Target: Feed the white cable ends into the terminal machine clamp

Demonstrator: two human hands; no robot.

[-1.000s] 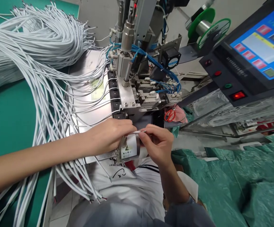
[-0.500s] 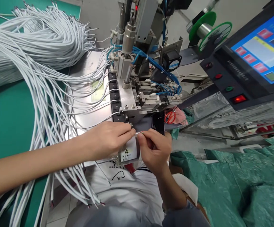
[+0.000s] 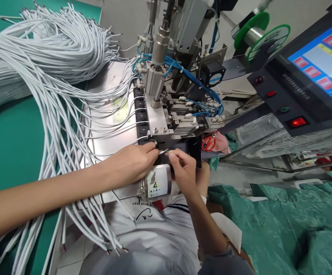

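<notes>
My left hand (image 3: 137, 160) is closed in a pinch on a white cable, close to its end. Thin coloured wires (image 3: 165, 151) stick out of that end, and one looks red. At their tips, the thumb and forefinger of my right hand (image 3: 184, 168) are pressed together on the wires. Both hands are at the front of a bench machine (image 3: 157, 118), just below its black clamp blocks (image 3: 143, 128). Several white cables (image 3: 120, 118) run into these blocks. Below my fingers is a labelled cover (image 3: 157, 187).
A large bundle of white cables (image 3: 68, 57) lies on the green table (image 3: 11, 141) at left. At right stand a control panel (image 3: 297, 88) with a lit screen and a green wire spool (image 3: 257, 34). Red-handled scissors (image 3: 208, 143) lie on a pink cloth (image 3: 220, 143). Green sheeting (image 3: 283, 217) covers the lower right.
Both hands have moved slightly up, toward the clamp blocks. The coloured wires at the cable end now show more plainly between my fingers. The whole view has shifted a little.
</notes>
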